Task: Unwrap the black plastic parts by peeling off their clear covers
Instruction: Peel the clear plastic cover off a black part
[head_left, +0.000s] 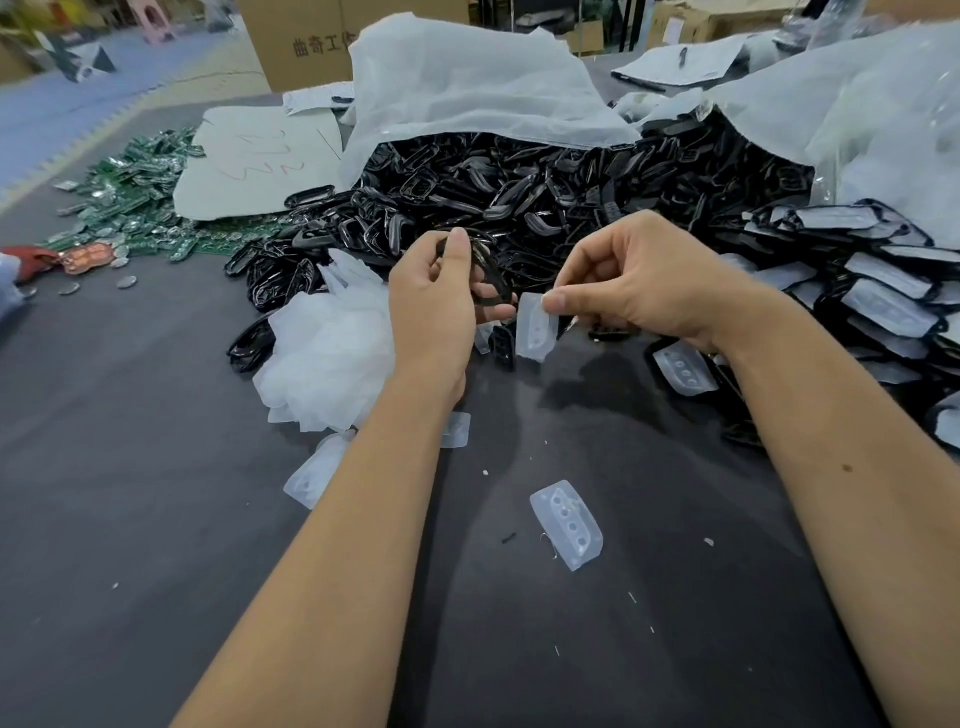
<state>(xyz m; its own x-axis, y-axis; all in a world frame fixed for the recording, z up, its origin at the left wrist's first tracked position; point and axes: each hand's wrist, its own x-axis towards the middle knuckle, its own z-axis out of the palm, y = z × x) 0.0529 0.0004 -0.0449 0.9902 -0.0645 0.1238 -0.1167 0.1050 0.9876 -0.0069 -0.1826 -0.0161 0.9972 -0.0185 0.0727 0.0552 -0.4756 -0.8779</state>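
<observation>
My left hand (436, 306) grips a black plastic part (491, 275), a thin oval frame, above the dark table. My right hand (634, 280) pinches a clear cover (537, 330) between thumb and forefinger; the cover hangs just right of the part and looks separated from it. A big heap of bare black parts (519, 208) lies behind my hands. Black parts with clear covers on them (883, 291) are stacked at the right. Peeled clear covers form a pile (332, 353) left of my left wrist.
Loose clear covers lie on the dark table (156, 493), one (569, 525) near the front middle, another (685, 369) under my right wrist. Green circuit boards (140, 202) are heaped at the far left. White plastic bags (467, 88) and cardboard boxes stand behind.
</observation>
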